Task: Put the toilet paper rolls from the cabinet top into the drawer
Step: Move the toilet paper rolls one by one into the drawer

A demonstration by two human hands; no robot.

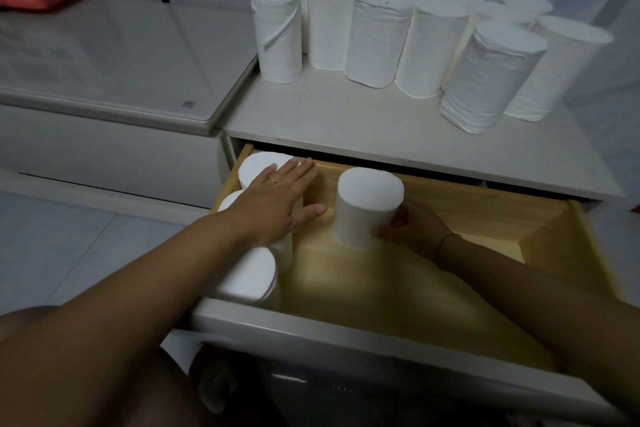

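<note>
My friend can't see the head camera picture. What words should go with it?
A right hand sets an upright toilet paper roll into an open wooden drawer, while the left hand rests flat on rolls along its left side. More rolls stand on the cabinet top.

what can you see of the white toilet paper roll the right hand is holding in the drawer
The white toilet paper roll is a plain, coreless-looking cylinder of soft paper with a flat, smooth top and no visible wrapper. It stands upright, leaning slightly, inside the open wooden drawer, its base at or near the drawer floor. The right hand grips its right side, fingers curled around the lower wall. The left hand lies close by without touching it, resting on other rolls at the drawer's left side.
</note>
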